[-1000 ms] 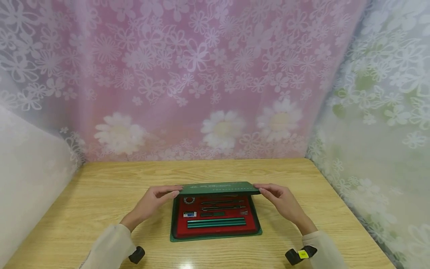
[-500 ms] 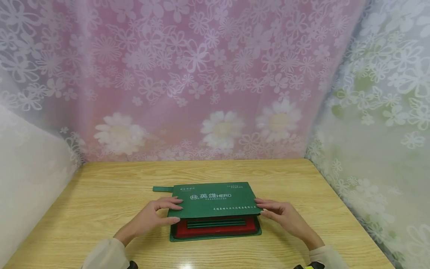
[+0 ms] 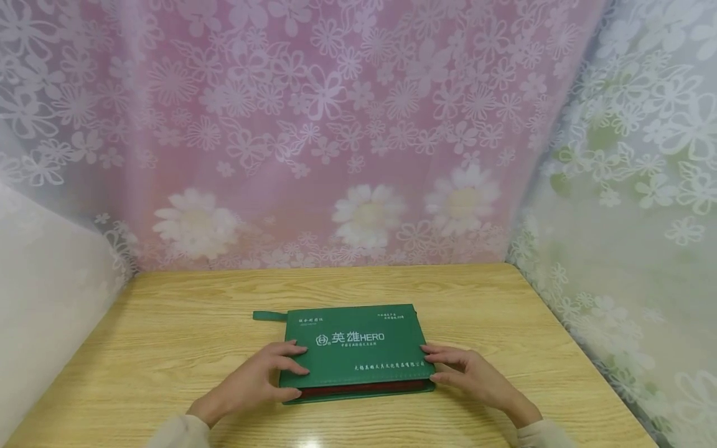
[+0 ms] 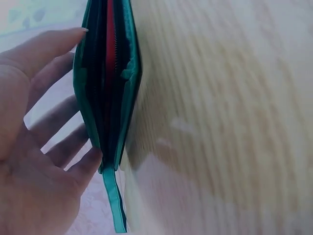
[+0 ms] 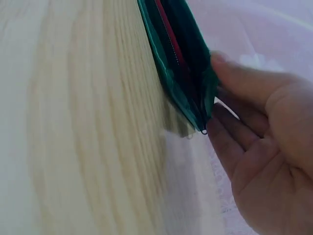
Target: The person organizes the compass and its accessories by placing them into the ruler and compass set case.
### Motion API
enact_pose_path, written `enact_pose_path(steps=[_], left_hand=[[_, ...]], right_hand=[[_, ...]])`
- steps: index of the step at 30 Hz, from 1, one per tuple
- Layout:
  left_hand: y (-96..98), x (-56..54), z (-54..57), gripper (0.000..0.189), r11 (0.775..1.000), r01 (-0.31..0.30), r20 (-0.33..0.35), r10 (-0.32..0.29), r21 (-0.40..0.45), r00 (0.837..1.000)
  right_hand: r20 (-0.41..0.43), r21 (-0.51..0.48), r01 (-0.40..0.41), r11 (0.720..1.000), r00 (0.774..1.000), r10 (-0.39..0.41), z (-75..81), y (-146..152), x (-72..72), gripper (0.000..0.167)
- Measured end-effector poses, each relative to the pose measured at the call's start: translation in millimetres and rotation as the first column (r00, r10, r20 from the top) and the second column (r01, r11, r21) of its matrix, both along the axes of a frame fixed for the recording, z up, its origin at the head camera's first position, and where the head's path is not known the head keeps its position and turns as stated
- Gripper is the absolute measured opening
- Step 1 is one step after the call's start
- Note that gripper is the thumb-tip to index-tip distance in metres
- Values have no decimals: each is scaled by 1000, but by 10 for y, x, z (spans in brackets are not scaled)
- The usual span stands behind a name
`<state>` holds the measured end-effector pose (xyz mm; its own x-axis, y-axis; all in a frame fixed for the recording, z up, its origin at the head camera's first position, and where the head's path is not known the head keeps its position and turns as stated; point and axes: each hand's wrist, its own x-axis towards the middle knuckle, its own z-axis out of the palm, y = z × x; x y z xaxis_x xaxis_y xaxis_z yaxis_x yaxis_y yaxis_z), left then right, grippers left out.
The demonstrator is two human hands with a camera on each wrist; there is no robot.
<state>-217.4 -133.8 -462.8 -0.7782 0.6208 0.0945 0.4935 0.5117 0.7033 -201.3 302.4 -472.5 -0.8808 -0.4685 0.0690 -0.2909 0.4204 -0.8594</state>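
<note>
A green zip case (image 3: 364, 358) with white HERO lettering lies flat on the table. Its lid is lowered almost fully, and a thin dark red strip shows along the front gap. The drawing tools inside are hidden. My left hand (image 3: 260, 376) touches the lid's left edge with extended fingers, thumb at the front left corner. On the other side, my right hand (image 3: 473, 376) lays its fingertips on the right edge. Both wrist views show the unzipped sides: zipper teeth (image 4: 116, 49) and red lining at the left, a small zipper pull (image 5: 204, 131) at the right.
The wooden table (image 3: 196, 323) runs back to a pink flowered curtain (image 3: 313, 155). Pale flowered sheets hang at both sides. A green strap (image 3: 269, 316) sticks out from the case's back left corner.
The lid has swung down toward me, from raised with the drawing tools showing to nearly flat over them. Both hands have come down and nearer with it.
</note>
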Motion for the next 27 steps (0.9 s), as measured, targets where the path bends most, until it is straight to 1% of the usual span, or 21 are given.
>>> enact_pose_path(steps=[2, 4, 5, 7, 8, 11, 13, 15, 17, 20, 24, 27], left_hand=[[18, 30, -12, 25, 1000, -9, -38, 8, -30, 999], [42, 54, -22, 22, 999, -19, -83, 14, -50, 996], [55, 63, -27, 19, 998, -24, -99, 18, -55, 995], [84, 77, -32, 14, 998, -33, -115, 26, -58, 993], [101, 84, -30, 13, 997, -37, -119, 30, -62, 992], [148, 107, -23, 12, 996, -41, -125, 30, -84, 992], [174, 121, -16, 15, 993, -39, -141, 23, -110, 990], [189, 131, -15, 21, 990, -38, -164, 15, -137, 986], [197, 136, -14, 29, 987, -39, -183, 10, -157, 983], [198, 128, -10, 39, 984, -43, -189, 11, -170, 982], [191, 77, -2, 40, 984, -51, -169, 21, -170, 985], [185, 4, 0, 40, 984, -52, -155, 26, -171, 988]], right_hand=[[-22, 57, 37, 998, 999, -36, 30, -70, 35, 42], [-65, 139, 102, 985, 993, -94, 71, -175, 74, 46], [-91, 183, 142, 973, 988, -127, 89, -234, 89, 49], [-143, 279, 220, 935, 972, -186, 123, -360, 115, 53], [-166, 322, 245, 914, 966, -201, 134, -418, 123, 55], [-213, 416, 285, 864, 954, -211, 139, -548, 144, 59], [-222, 442, 288, 850, 953, -207, 126, -596, 156, 58], [-216, 440, 283, 852, 954, -206, 106, -620, 160, 57], [-203, 427, 277, 860, 957, -207, 90, -628, 157, 57], [-202, 411, 274, 870, 957, -207, 79, -630, 142, 58], [-221, 409, 293, 864, 951, -217, 62, -634, 99, 59], [-234, 404, 299, 865, 947, -218, 43, -637, 38, 59]])
